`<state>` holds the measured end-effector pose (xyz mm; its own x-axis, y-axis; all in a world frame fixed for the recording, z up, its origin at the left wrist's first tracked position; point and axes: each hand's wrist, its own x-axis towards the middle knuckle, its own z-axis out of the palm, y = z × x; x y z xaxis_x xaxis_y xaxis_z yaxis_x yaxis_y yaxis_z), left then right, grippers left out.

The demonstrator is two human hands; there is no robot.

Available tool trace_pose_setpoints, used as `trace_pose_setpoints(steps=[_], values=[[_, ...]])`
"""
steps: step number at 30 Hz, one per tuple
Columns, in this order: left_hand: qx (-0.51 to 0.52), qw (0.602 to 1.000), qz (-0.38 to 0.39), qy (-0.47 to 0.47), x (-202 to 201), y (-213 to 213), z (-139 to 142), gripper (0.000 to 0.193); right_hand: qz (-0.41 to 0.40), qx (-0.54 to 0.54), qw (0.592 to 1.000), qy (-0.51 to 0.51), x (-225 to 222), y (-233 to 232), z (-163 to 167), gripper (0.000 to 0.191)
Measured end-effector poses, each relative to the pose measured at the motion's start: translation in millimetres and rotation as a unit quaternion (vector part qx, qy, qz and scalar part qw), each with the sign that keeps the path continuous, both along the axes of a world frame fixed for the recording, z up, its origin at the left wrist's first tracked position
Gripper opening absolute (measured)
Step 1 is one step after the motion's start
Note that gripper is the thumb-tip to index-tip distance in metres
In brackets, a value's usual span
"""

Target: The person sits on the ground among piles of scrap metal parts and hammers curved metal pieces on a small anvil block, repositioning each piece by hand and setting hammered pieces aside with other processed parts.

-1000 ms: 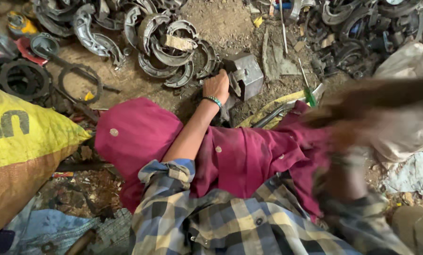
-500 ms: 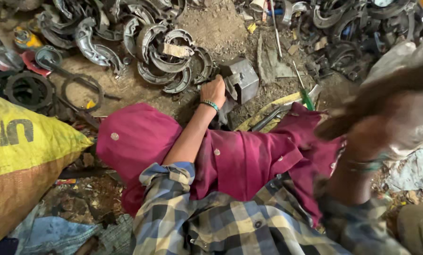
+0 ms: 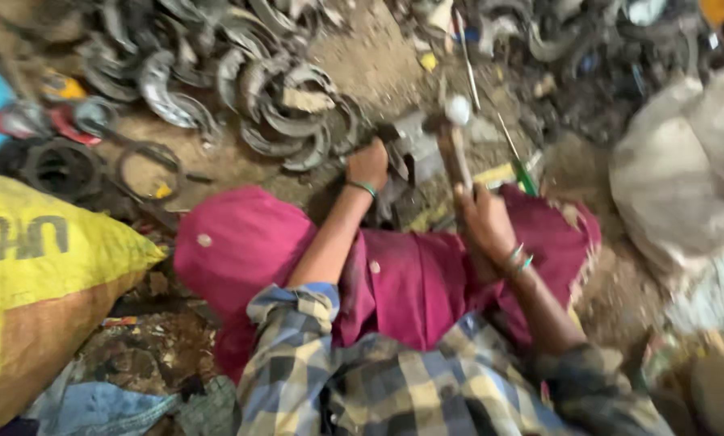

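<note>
Dirt floor (image 3: pixel 378 73), scrap all round. Grey metal block (image 3: pixel 414 149) lay centre, just beyond the knees, blurred. Left hand (image 3: pixel 368 164) gripped its left edge; right hand (image 3: pixel 483 222) was closed round a hammer (image 3: pixel 453 137), head over the block. Curved metal shoes (image 3: pixel 289 113) piled far left, yellow sack (image 3: pixel 47 274) near left, pale sack (image 3: pixel 685 169) right.

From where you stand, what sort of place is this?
Probably a scrap-metal or brake-repair yard: curved metal brake shoes heaped on bare dirt ground, a hammer in the right hand, and stuffed sacks.
</note>
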<state>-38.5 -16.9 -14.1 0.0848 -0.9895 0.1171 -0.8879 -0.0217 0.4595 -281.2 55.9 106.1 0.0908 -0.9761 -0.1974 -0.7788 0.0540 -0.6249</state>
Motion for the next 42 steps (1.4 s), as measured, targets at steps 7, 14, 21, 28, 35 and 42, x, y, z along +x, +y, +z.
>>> trace_pose_setpoints(steps=[7, 14, 21, 28, 35, 42], values=[[0.1, 0.994, -0.026, 0.04, 5.2, 3.6, -2.8, 0.04, -0.012, -0.124, 0.949, -0.289, 12.8, 6.7, 127.3, 0.032], [0.106, 0.991, -0.056, 0.066, 38.2, -1.6, 19.8, 0.047, -0.136, 0.008, 0.952, -0.274, -13.3, -6.8, 73.2, 0.036], [0.133, 0.972, -0.141, 0.133, 75.4, 7.0, 73.6, 0.063, -0.086, 0.071, 0.991, 0.07, -63.7, -9.0, -82.8, 0.042], [0.112, 0.917, -0.29, 0.25, 61.1, 19.7, 94.9, 0.071, 0.114, -0.267, 0.955, 0.063, -23.8, -6.0, -25.6, 0.072], [0.198, 0.885, -0.322, 0.27, 59.1, 39.5, 92.8, 0.057, 0.123, -0.133, 0.974, -0.139, 61.1, 1.2, 48.8, 0.036], [0.069, 0.883, -0.312, 0.343, 99.3, 32.1, 83.4, 0.047, -0.037, -0.305, 0.944, -0.122, -46.7, -13.4, 110.5, 0.022]])
